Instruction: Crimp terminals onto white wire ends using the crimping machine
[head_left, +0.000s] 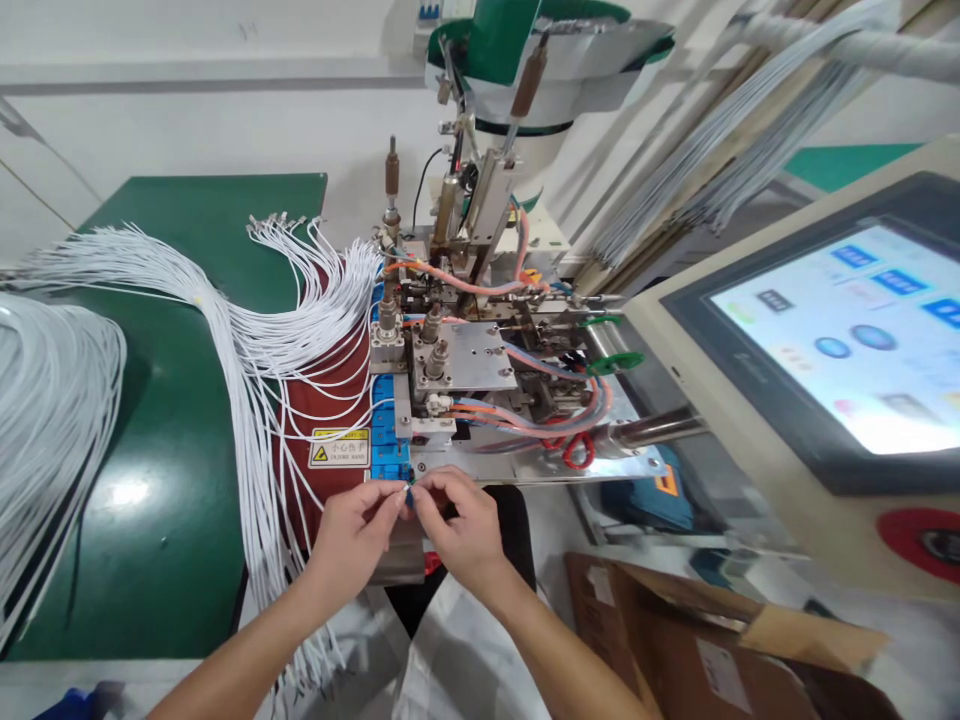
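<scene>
My left hand [351,545] and my right hand [461,525] meet at the front end of the row of blue fixtures [384,432] on the machine. Both are closed in a pinch, fingertips almost touching. Between them shows a tiny white end, likely of a white cable, though too small to make out well. Several white cables [300,330] lie to the left of my hands, some with their ends set in the blue fixtures. A metal press block [469,358] stands just beyond the fixtures.
A green table [187,580] on the left carries a coiled cable bundle [52,430]. At the right a touchscreen panel [855,320] with a red button [926,540] juts in. A cardboard box [675,640] sits below. A wire spool [611,345] and orange air hoses [525,415] are on the machine.
</scene>
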